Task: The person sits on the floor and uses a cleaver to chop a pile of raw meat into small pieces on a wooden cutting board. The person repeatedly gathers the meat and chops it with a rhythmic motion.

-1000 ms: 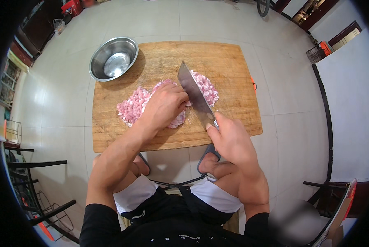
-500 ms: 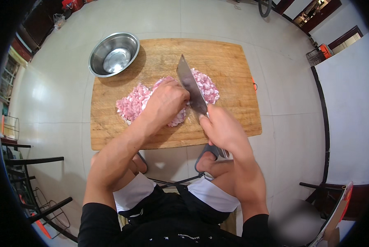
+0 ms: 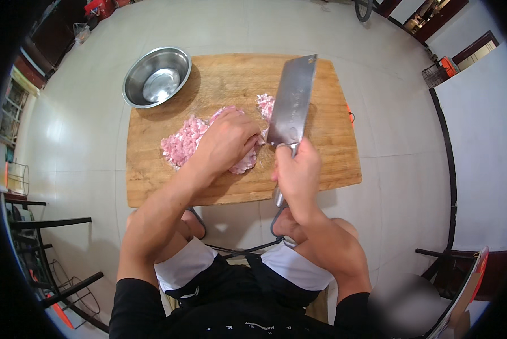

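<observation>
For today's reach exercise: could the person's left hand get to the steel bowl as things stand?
Probably yes. The left hand rests on the chopped meat, holding nothing, and bare cutting board lies between it and the steel bowl; the cleaver is on the other side.

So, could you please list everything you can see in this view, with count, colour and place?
cutting board: one, light brown wood, on the pale tiled floor
chopped meat: one pile, pink, mid-board, plus a small bit by the blade
steel bowl: one, silver, at the board's far left corner
cleaver: one, grey steel, raised over the board
black frames: dark metal, at the left edge
left hand: pressed on the meat pile
right hand: gripping the cleaver's handle
</observation>
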Available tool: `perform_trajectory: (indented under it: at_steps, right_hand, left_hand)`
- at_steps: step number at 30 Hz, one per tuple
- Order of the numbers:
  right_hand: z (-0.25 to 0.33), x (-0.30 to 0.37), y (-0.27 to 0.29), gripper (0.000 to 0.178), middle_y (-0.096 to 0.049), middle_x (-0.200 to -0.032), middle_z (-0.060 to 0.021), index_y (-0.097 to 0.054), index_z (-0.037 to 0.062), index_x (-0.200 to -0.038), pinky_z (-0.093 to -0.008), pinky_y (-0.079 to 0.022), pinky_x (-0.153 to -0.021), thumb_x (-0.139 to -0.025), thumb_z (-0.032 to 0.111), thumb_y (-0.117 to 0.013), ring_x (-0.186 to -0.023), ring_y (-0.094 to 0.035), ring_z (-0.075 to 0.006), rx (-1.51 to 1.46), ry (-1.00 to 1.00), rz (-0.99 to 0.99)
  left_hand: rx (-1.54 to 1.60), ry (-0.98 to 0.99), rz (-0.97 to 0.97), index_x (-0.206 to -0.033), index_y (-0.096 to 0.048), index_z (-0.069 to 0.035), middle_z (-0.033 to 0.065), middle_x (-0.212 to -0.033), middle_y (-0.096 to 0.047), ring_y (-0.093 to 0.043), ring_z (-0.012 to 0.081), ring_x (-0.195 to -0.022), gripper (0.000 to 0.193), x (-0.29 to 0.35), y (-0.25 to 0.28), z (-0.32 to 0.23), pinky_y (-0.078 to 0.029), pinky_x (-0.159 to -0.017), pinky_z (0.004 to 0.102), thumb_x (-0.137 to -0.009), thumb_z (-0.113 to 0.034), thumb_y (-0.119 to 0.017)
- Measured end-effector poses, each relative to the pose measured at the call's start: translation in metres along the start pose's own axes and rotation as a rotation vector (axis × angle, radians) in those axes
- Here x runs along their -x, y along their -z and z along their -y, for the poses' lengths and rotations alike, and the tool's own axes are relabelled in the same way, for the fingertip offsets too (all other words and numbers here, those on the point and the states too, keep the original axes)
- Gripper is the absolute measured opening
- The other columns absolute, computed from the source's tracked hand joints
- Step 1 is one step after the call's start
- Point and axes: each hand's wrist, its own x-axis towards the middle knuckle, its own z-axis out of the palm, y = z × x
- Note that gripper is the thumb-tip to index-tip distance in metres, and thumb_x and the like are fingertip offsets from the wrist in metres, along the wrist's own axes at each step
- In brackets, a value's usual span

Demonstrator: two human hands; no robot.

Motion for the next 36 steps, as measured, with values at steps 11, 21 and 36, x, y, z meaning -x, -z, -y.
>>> perform_trajectory:
  at_steps: [11,21,36]
  right_hand:
    - [0.047,0.015,0.062,0.028,-0.064,-0.062,-0.0161,-0.061,-0.003,-0.087,-0.0429,-0.048,-0.053,-0.104,0.018,-0.07,-0.05,-0.063,-0.0257,0.549,0.149,0.335]
    - [0.053,0.021,0.066,0.027,-0.067,-0.076,-0.0345,-0.063,-0.0059,-0.092,-0.0628,-0.054,-0.069,-0.103,0.019,-0.068,-0.075,-0.068,-0.0574,0.639,0.136,0.462]
    - [0.023,-0.031,0.016,0.031,-0.071,-0.09,-0.0395,-0.066,-0.0108,-0.1,-0.0629,-0.057,-0.077,-0.106,0.02,-0.064,-0.087,-0.071,-0.0586,0.652,0.179,0.475]
  left_hand:
    - [-0.036,0.032,0.039,-0.097,-0.08,-0.003,0.0112,-0.096,-0.075,-0.069,0.0351,-0.101,0.013,0.0,0.007,-0.008,-0.056,-0.091,0.0464,-0.086,-0.01,-0.084]
    - [-0.062,-0.004,0.039,-0.093,-0.08,-0.006,0.0086,-0.094,-0.074,-0.069,0.0322,-0.099,0.012,-0.001,0.002,-0.002,-0.056,-0.093,0.0456,-0.083,-0.011,-0.084]
    - [-0.056,-0.042,0.055,-0.085,-0.078,-0.007,0.0102,-0.088,-0.073,-0.07,0.0331,-0.099,0.01,-0.006,-0.003,0.005,-0.052,-0.1,0.0458,-0.078,-0.011,-0.082]
